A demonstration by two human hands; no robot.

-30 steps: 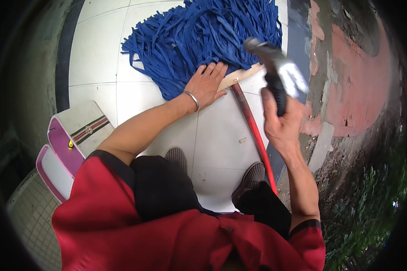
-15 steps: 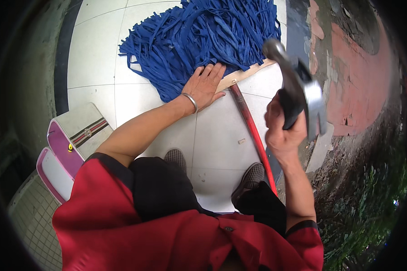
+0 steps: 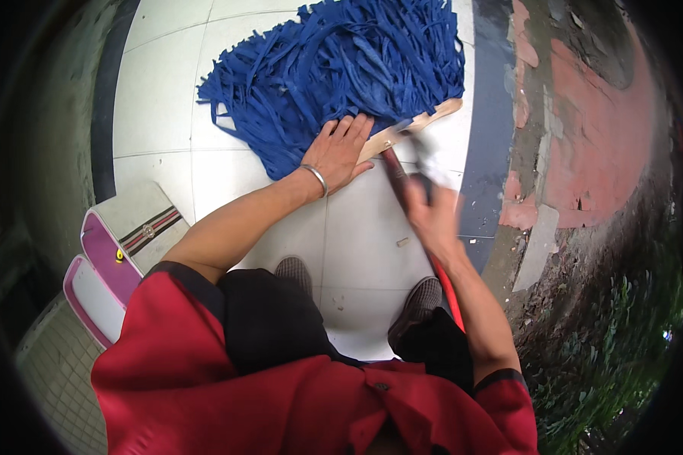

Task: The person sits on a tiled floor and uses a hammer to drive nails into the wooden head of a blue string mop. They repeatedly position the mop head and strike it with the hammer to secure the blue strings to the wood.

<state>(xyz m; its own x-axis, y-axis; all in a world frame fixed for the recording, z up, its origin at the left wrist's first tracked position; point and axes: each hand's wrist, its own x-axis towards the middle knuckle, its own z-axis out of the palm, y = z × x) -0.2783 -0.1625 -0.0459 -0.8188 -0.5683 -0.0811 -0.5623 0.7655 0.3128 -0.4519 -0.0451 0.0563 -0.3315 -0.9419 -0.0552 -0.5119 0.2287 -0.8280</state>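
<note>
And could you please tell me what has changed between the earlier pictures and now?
The right hand has swung the hammer down and left, close to the wooden bar; blur hides whether they touch. Nothing was taken hold of or let go. The left hand still lies flat over the blue strips and bar; the red pole stays in place.

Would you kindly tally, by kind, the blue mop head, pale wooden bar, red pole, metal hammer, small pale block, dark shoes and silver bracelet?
Blue fabric-strip mop head: 1
Pale wooden bar: 1
Red pole with dark end: 1
Metal hammer, blurred, in the right hand: 1
Small pale block: 1
Dark textured shoes: 2
Silver metal bracelet: 1
Total: 8
</note>
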